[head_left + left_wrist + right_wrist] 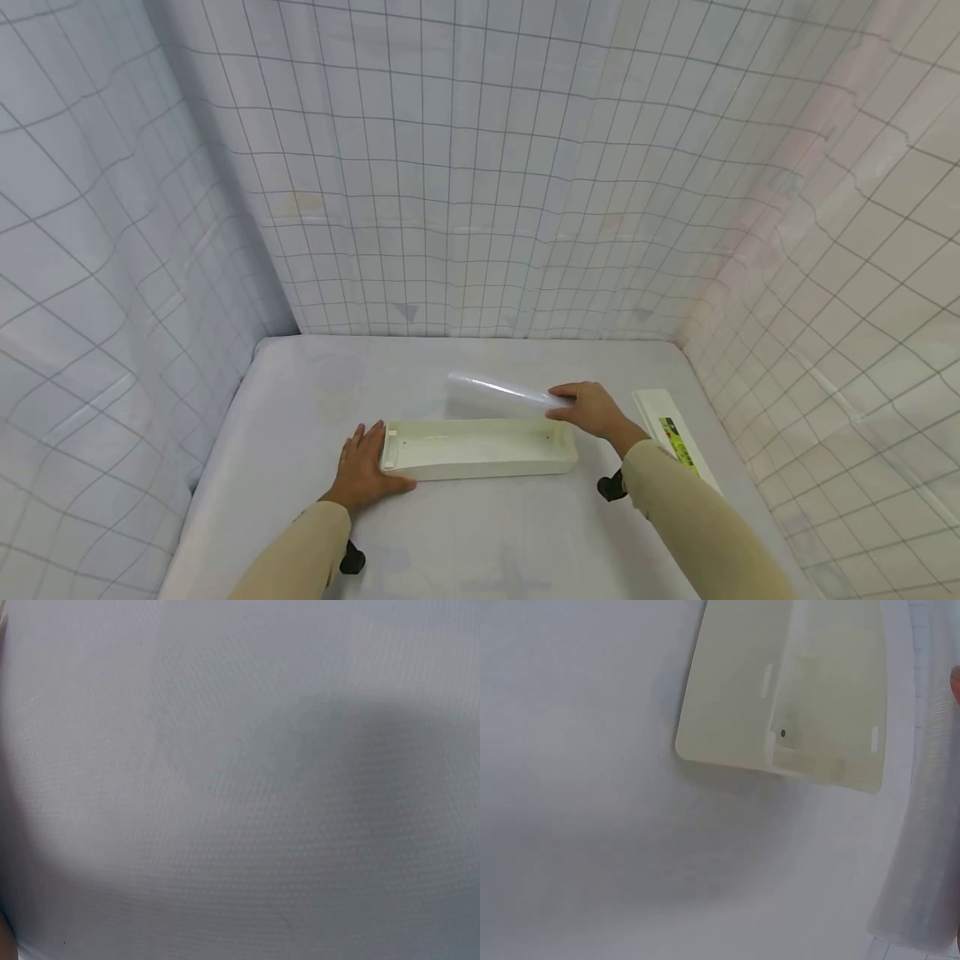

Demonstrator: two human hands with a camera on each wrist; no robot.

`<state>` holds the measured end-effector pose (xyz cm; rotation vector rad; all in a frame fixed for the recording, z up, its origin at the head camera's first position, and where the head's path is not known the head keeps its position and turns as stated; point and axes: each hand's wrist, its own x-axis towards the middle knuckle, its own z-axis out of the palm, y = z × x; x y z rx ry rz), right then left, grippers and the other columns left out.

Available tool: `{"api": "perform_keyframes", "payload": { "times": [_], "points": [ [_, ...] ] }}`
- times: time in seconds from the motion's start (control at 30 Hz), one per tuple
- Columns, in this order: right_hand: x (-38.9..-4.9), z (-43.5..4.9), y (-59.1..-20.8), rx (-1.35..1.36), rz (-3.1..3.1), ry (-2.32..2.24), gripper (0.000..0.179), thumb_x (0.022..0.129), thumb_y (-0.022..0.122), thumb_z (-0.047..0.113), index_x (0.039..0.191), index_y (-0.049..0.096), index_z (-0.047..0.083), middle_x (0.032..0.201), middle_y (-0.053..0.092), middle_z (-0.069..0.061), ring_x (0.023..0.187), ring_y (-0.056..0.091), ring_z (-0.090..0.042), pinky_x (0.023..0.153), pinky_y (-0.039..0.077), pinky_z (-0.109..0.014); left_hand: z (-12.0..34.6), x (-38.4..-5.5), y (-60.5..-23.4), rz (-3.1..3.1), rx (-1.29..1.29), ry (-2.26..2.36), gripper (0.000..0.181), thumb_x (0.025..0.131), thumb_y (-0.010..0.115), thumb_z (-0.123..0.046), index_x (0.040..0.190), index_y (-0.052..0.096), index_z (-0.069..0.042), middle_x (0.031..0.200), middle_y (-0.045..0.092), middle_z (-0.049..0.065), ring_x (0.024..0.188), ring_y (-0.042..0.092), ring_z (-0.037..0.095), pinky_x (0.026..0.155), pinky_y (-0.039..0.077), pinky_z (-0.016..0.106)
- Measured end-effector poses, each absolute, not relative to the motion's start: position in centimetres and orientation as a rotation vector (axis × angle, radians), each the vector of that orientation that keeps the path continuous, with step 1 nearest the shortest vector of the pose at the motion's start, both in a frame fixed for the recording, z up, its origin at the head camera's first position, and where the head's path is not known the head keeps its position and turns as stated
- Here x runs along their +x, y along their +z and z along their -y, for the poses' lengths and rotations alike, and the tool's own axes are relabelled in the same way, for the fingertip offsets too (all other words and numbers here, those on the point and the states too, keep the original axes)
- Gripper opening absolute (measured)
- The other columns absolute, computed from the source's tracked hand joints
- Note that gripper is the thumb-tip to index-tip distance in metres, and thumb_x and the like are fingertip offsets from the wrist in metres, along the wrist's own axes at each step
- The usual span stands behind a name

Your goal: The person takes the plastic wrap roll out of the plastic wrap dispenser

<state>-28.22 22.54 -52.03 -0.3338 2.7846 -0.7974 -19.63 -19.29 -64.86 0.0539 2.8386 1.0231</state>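
Note:
A long, off-white open-topped plastic box point(480, 468) lies across the table, its inside bare. My left hand point(365, 471) rests at its left end, fingers extended along the end wall and thumb along the near side. My right hand point(592, 410) holds a clear roll of plastic wrap point(498, 392) by its right end, just behind the box. In the right wrist view, the box's end point(825, 772) shows beside the roll point(922, 877), with only fingertips of the hand visible at the edge. The left wrist view shows mostly white cloth.
A long white lid point(660, 408) with a green and yellow label lies to the right, partly hidden by the right sleeve point(697, 508). White cloth covers the table point(465, 542). Grid-patterned curtains point(480, 183) stand around the back and sides.

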Motion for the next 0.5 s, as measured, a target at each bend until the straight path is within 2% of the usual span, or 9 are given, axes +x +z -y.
{"api": "perform_keyframes", "payload": {
  "times": [0.23,0.5],
  "points": [
    [-28.7,-23.8,-52.9,-0.237,-2.830,-0.796,0.052,0.092,0.076,0.037,0.137,0.066,0.012,0.141,0.065,-0.014,0.131,0.061,-0.035,0.107,0.053,-0.053,19.2,-19.7,-65.0,-2.834,0.054,1.035,0.128,0.063,0.092,-0.056,0.159,0.026,-0.004,0.167,0.027,0.022,0.157,0.005,0.046,0.128,0.000,0.063],
    [-29.3,-25.2,-53.4,-0.180,-2.873,-0.712,0.056,0.094,0.073,0.038,0.140,0.062,0.009,0.145,0.061,-0.016,0.136,0.056,-0.040,0.111,0.048,-0.057,19.2,-19.6,-65.0,-2.839,0.064,1.045,0.126,0.063,0.092,-0.055,0.158,0.028,-0.003,0.166,0.028,0.022,0.157,0.006,0.046,0.128,0.000,0.064]
  ]
}}
